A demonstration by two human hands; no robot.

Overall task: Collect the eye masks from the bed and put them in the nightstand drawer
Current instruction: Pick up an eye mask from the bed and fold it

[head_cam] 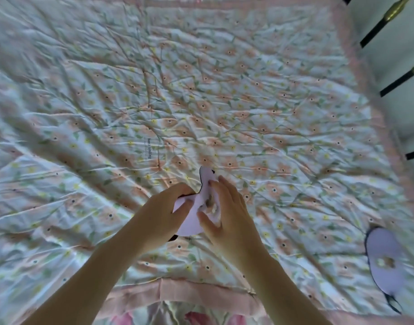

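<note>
Gathering is under way: one lilac eye mask (189, 221) is clasped above the bed (224, 102) between the left hand (163, 212) and right hand (231, 216), fingers (227, 186) closed on it. A second mask (384, 261) lies at four o'clock, to be collected next; no drawer is seen

Two pale lilac eye masks with dark edging. The first eye mask (196, 207) sits at lower centre of the frame, bent and crumpled above the flowered bed quilt (248, 102), pinched in the grip of the left hand (163, 212) on one side and the right hand (227, 214) on the other; a small blurred print marks its middle. The second eye mask (383, 259) lies flat on the quilt at the lower right of the frame, lengthwise up and down, well apart from the first, with a small blurred print at its centre and a dark strap (393, 302) trailing below it.
</note>
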